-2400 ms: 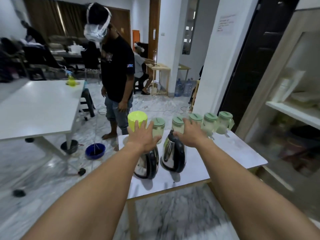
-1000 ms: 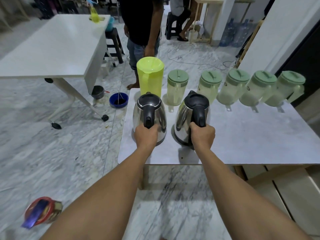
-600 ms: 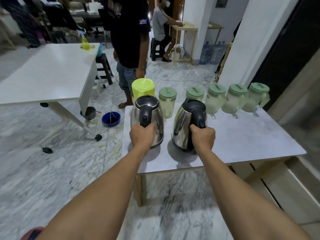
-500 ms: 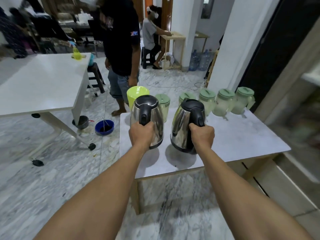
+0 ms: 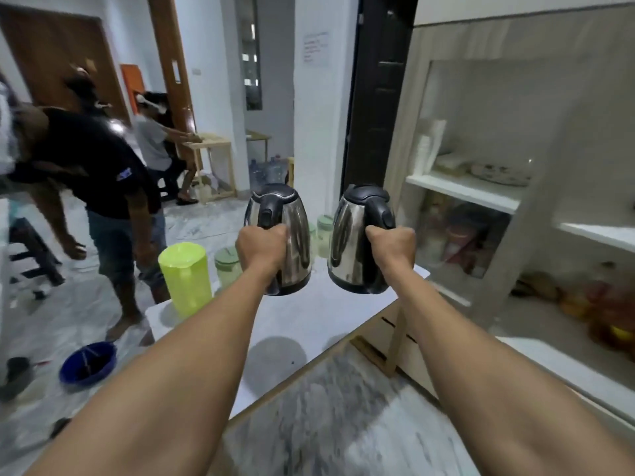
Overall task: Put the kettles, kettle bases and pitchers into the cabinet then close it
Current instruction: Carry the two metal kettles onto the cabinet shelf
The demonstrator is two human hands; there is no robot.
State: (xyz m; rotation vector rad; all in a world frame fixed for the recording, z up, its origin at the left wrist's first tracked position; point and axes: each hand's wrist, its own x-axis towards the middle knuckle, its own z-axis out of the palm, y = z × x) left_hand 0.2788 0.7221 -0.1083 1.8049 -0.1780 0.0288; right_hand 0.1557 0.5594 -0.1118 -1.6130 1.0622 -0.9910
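Both hands are clenched on black kettle handles: the left hand (image 5: 262, 242) holds the left steel kettle (image 5: 281, 238) and the right hand (image 5: 391, 243) holds the right steel kettle (image 5: 360, 238), both upright and clear above the white table (image 5: 302, 324). The open cabinet (image 5: 508, 187) lies at about two o'clock from the hands, its white shelves (image 5: 464, 190) running away to the right, so the right hand is the nearer one and its kettle would likely go in first. The yellow-green pitcher (image 5: 185, 276) and the green-lidded pitchers (image 5: 226, 266) stand on the table at ten o'clock. Half a second earlier the kettles hung lower, just above the tabletop, and the view faced the table; now they are raised and the view has swung toward the cabinet.
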